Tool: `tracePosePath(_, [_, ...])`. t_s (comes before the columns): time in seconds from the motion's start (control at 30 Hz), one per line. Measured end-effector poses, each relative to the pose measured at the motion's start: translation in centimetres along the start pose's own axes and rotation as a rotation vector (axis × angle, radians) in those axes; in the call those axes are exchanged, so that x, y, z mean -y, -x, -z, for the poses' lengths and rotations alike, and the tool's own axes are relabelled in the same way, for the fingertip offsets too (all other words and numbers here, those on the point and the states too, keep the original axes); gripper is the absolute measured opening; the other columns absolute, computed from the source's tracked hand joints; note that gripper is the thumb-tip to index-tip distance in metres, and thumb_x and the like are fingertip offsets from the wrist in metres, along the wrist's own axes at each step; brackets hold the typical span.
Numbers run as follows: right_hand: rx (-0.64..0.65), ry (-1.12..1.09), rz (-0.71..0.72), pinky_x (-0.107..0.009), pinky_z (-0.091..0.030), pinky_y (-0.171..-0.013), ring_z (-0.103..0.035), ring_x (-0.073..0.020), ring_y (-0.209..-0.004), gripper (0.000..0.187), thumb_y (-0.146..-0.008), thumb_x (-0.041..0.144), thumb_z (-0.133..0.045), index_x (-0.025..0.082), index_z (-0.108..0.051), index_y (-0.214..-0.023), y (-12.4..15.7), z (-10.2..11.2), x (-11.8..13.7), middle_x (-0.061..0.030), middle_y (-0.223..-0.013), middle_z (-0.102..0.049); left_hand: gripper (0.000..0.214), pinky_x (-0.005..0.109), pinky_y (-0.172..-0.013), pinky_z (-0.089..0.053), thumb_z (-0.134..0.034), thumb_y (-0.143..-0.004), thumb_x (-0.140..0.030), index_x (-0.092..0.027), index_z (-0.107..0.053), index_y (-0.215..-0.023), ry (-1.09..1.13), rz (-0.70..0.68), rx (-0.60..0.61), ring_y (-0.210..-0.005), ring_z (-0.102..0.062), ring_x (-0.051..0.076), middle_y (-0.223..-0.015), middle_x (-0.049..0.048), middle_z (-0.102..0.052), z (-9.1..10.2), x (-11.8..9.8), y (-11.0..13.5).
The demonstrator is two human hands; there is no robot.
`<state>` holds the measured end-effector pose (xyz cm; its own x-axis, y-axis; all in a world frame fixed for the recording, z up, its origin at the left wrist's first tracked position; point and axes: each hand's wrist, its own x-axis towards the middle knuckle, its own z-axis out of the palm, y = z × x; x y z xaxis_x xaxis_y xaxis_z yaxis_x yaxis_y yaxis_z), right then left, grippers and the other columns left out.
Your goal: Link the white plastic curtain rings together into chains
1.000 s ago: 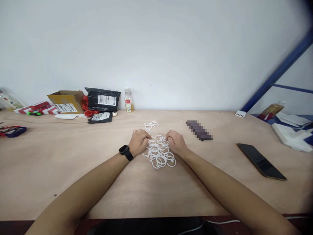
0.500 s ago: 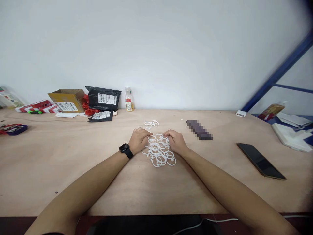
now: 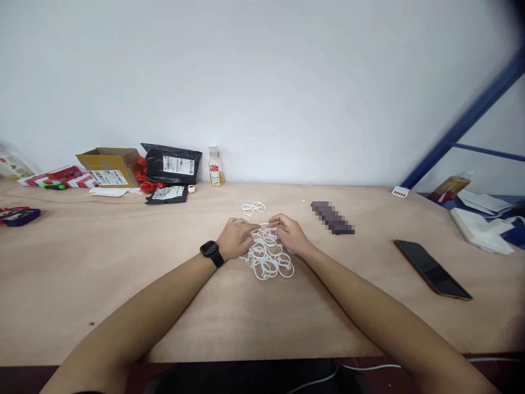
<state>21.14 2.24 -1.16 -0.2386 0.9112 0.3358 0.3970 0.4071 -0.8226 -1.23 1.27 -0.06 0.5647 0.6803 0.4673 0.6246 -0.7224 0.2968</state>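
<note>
A pile of white plastic curtain rings [image 3: 268,268] with small clips lies on the wooden table between my hands. My left hand [image 3: 235,238] rests at the pile's upper left, a dark watch on its wrist. Its index finger reaches out to the edge of a white ring at the top, and the thumb stands apart below. From the right, my right hand [image 3: 289,232] pinches that top ring between thumb and forefinger; its other fingers are curled over the pile. A small group of white rings [image 3: 253,208] lies apart, just beyond my hands.
Along the wall stand an open cardboard box [image 3: 109,167], a black parcel bag [image 3: 174,164] and a juice bottle [image 3: 215,166]. To the right lie a blurred-out dark object [image 3: 332,218], a phone [image 3: 432,269] and a white multi-port charger [image 3: 400,191].
My hands have drawn closer together over the top of the pile. The left index finger has stretched to the right, and the right fingertips have shifted left onto a ring.
</note>
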Motion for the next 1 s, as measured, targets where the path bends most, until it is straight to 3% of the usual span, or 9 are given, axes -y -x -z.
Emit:
tracePosePath(0.1, [-0.019,0.094,0.008,-0.028,-0.050,-0.075,-0.064,-0.0163,-0.086,0.032,-0.071,0.008,-0.043,0.019,-0.065,-0.091,-0.4,0.3,0.2,-0.0024,-0.092,-0.070,0.044,0.042,-0.090,-0.039,-0.052,-0.076,-0.019,-0.022,-0.065,-0.117,0.011,-0.008,0.015,-0.092,-0.062,0.022,-0.095,0.0055,-0.072,0.1,-0.2,0.0])
tracePosePath(0.23, [-0.053,0.202,0.032,-0.028,-0.049,-0.076,-0.063,-0.0163,-0.085,0.031,-0.073,0.010,-0.043,0.019,-0.066,-0.091,-2.5,0.0,0.0,-0.0019,-0.093,-0.069,0.026,0.040,-0.089,-0.038,-0.053,-0.082,-0.026,-0.023,-0.071,-0.100,0.030,-0.014,0.040,-0.090,-0.062,0.021,-0.089,0.0039,-0.073,0.1,-0.4,0.0])
tracePosePath(0.3, [0.001,0.272,0.046,-0.029,-0.049,-0.080,-0.062,-0.0161,-0.085,0.033,-0.076,0.009,-0.042,0.018,-0.066,-0.097,-4.1,-0.5,-0.2,-0.0029,-0.094,-0.069,0.024,0.039,-0.088,-0.038,-0.052,-0.085,-0.028,-0.022,-0.070,-0.098,0.037,-0.007,0.033,-0.089,-0.063,0.020,-0.090,0.0039,-0.073,0.1,-0.4,0.0])
tracePosePath(0.43, [0.167,0.561,0.090,-0.032,-0.045,-0.092,-0.058,-0.0212,-0.105,0.042,-0.080,0.011,-0.047,0.018,-0.061,-0.119,-7.3,-1.7,-0.4,-0.0096,-0.119,-0.061,0.022,0.037,-0.086,-0.041,-0.051,-0.088,-0.031,-0.022,-0.070,-0.096,0.058,-0.007,0.003,-0.088,-0.063,0.019,-0.091,0.0039,-0.073,0.2,-0.4,0.0])
tracePosePath(0.57, [0.263,0.783,0.038,-0.035,-0.045,-0.090,-0.058,-0.0251,-0.108,0.045,-0.086,0.016,-0.047,0.022,-0.054,-0.130,-9.2,-2.2,-0.7,-0.0124,-0.129,-0.054,0.021,0.036,-0.084,-0.043,-0.050,-0.089,-0.030,-0.022,-0.070,-0.094,0.048,-0.010,-0.008,-0.087,-0.064,0.019,-0.088,0.0042,-0.072,0.1,-0.3,0.0])
tracePosePath(0.8, [0.264,0.888,-0.035,-0.030,-0.044,-0.077,-0.062,-0.0229,-0.093,0.025,-0.085,0.016,-0.049,0.017,-0.069,-0.099,-9.7,-1.3,-1.1,-0.0131,-0.105,-0.064,0.020,0.036,-0.081,-0.044,-0.051,-0.089,-0.029,-0.022,-0.070,-0.091,0.025,-0.007,-0.022,-0.084,-0.063,0.019,-0.087,0.0044,-0.072,0.1,-0.5,0.0])
tracePosePath(1.0, [0.145,0.682,0.116,-0.026,-0.042,-0.075,-0.060,-0.0180,-0.085,0.015,-0.080,0.019,-0.055,0.017,-0.068,-0.088,-7.4,0.3,-0.2,-0.0069,-0.091,-0.066,0.019,0.039,-0.086,-0.046,-0.052,-0.089,-0.026,-0.021,-0.067,-0.098,0.040,0.024,-0.112,-0.092,-0.063,0.020,-0.096,0.0055,-0.070,0.0,-0.2,0.0])
